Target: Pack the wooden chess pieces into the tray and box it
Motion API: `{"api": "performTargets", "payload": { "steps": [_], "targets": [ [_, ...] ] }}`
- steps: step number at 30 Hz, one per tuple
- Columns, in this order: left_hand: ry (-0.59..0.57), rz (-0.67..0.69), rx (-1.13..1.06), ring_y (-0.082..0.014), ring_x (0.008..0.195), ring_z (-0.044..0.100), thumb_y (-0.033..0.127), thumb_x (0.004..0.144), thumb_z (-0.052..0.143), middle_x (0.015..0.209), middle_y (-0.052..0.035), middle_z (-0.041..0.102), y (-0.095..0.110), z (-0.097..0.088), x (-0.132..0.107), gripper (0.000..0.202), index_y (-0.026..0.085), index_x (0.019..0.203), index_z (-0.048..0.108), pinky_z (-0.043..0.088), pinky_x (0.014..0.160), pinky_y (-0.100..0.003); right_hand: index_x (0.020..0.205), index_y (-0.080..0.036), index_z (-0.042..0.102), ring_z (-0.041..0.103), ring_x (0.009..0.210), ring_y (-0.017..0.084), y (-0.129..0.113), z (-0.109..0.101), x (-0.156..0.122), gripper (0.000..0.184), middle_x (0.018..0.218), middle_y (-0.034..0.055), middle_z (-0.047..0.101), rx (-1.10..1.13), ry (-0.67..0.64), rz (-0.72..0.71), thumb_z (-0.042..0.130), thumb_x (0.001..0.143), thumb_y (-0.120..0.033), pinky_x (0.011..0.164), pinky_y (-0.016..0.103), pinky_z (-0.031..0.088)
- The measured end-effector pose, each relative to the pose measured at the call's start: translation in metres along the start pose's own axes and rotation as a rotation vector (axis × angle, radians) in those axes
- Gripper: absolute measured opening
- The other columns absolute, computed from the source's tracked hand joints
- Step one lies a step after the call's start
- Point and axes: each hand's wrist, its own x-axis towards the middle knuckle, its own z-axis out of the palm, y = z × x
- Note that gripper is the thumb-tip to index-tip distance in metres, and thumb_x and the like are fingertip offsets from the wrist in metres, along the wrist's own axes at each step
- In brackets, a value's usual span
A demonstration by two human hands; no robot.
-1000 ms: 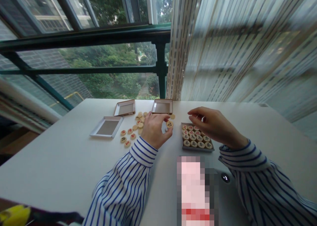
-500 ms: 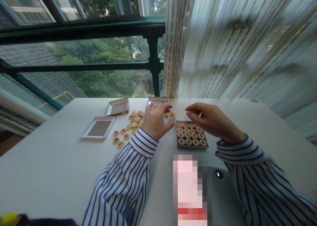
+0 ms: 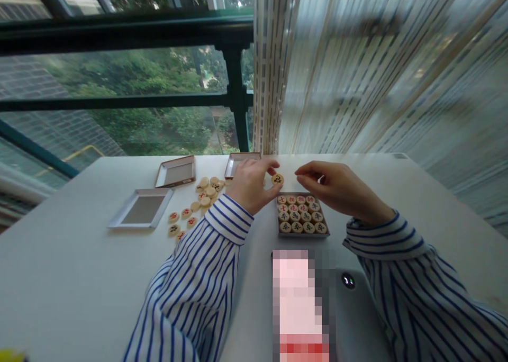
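Observation:
Between the thumb and fingers of my left hand (image 3: 249, 184) is a round wooden Chinese chess piece (image 3: 278, 179), its black character turned up. Behind those fingers a bit of pale wood shows; whether it is a second piece is unclear. My right hand (image 3: 341, 187) hovers just right of it, fingers curled and tips together, with nothing visible in them. Below both hands sits an open box (image 3: 304, 235) filled with rows of red and black pieces. Left of my left wrist, loose pieces (image 3: 210, 191) lie heaped, some face down, and several red and black ones (image 3: 173, 217) lie apart.
A white open tray (image 3: 113, 225) lies at the left. Two shallow box parts, one brown-edged (image 3: 174, 172) and one behind my left hand (image 3: 234, 166), lie near the table's far edge. In front are a blurred-out phone-like object (image 3: 299, 298) and a grey device with a lit display (image 3: 348, 281).
The view has shifted slightly, so the table things sit further left. The piece in my left hand has turned a little and risen slightly. My right hand keeps its curled pose.

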Motion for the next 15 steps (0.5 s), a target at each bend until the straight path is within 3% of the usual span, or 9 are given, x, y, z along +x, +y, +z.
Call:
{"api": "performTargets", "payload": {
  "steps": [15],
  "targets": [
    [-0.057,0.057,-0.060,-0.0201,0.088,0.058,0.026,0.070,0.066,0.086,-0.0031,0.066,0.005,0.010,-0.003,0.032,0.017,0.098,0.054,0.040,0.087,-0.041,0.081,-0.017,0.064,0.058,0.061,0.013,0.007,0.016,0.004,0.022,0.070,0.0027,0.066,0.244,-0.114,0.090,0.051,0.079,-0.035,0.053,0.024,0.045]
  ]
}}
